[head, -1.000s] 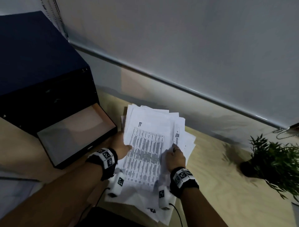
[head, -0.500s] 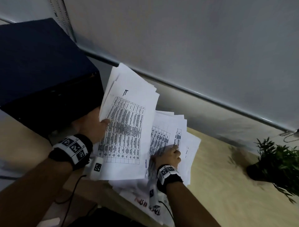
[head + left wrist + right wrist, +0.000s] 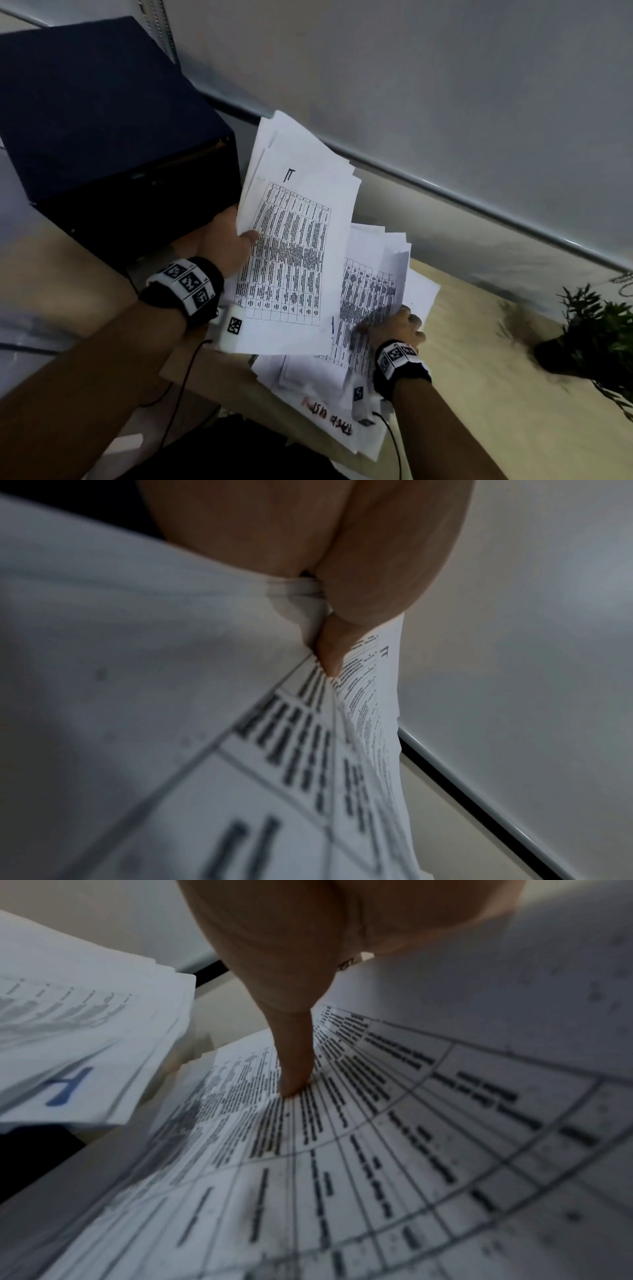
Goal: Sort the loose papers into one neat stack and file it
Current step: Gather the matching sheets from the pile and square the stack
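A: Head view?
B: Left hand [image 3: 227,240] raised, thumb clamped over the edge of a lifted sheaf [image 3: 294,240], tilted up beside the dark box [image 3: 102,120]. Right hand [image 3: 399,325] low, fingers curled on the loose pile [image 3: 370,298] lying on the bench [image 3: 496,394]. Open bench to the right, as far as the plant [image 3: 603,329].
A: Left wrist?
B: Thumb [image 3: 330,647] pinching sheaf [image 3: 205,750] edge-on; sheet edges fanned, uneven.
A: Right wrist?
B: One fingertip [image 3: 294,1074] pressing down on the printed table of the pile [image 3: 377,1150]; rest of fingers hidden. Sheaf [image 3: 85,1042] hanging above, at left, apart.
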`<state>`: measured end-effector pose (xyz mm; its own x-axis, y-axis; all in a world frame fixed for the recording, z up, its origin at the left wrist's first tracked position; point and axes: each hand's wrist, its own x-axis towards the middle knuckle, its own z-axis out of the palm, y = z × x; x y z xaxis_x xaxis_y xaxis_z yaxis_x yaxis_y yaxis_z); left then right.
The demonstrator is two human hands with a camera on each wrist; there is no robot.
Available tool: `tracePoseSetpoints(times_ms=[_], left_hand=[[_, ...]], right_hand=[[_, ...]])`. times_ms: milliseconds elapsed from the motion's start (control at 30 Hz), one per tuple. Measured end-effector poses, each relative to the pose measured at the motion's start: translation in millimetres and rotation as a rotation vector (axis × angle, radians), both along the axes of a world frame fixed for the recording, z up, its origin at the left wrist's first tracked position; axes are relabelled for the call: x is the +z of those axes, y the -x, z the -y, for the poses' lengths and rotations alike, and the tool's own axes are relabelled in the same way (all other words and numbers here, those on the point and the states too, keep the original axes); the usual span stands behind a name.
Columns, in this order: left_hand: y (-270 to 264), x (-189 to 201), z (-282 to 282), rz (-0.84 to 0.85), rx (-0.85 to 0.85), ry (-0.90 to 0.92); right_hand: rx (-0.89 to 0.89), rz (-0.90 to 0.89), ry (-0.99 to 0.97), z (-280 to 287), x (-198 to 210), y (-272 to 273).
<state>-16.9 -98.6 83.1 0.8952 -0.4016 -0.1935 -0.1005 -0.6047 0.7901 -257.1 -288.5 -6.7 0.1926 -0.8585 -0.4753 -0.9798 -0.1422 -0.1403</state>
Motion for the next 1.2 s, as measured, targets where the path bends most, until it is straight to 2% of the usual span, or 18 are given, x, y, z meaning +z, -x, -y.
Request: tracePoseSetpoints(times_ms=[200, 300, 400, 533, 700, 800, 900, 967, 1100, 1200], left_hand=[[-6.0, -4.4, 2.8, 0.007, -0.017, 0.009], [-4.4, -12.3, 3.7, 0.002, -0.023, -0.008], [8.3, -28.3, 7.0, -0.004, -0.091, -0.030], [27.7, -62.5, 16.9, -0.065, -0.192, -0.109], [45.5, -81.5, 27.3, -0.077, -0.237, -0.244], [50.7, -85.3, 29.1, -0.070, -0.291, -0.261], [56.9, -84.7, 32.0, -0.089, -0.340, -0.203], [58.4, -89.4, 32.0, -0.150, -0.327, -0.165], [61.6, -92.9, 28.5, -0.244, -0.219, -0.082], [61.4, -91.7, 26.0, -0.228, -0.182, -0.100]], right_hand=[[-0.190, 0.298, -0.051, 15.3, -4.7, 2.6], [-0.147, 0.400, 0.032, 19.7, 14.3, 11.3], [-0.063, 0.467, 0.188, 28.3, 49.9, 25.2], [-0.021, 0.565, 0.428, 40.9, 121.6, 37.5], [-0.006, 0.721, 0.569, 53.5, 199.4, 50.6], [0.008, 0.869, 0.540, 60.2, 228.9, 55.4], [-0.014, 1.092, 0.345, 69.8, 219.4, 52.7], [-0.080, 1.122, 0.162, 69.9, 188.5, 46.3], [-0.087, 0.855, -0.047, 62.8, 84.2, 31.7], [-0.144, 0.596, -0.080, 48.2, 29.5, 20.8]])
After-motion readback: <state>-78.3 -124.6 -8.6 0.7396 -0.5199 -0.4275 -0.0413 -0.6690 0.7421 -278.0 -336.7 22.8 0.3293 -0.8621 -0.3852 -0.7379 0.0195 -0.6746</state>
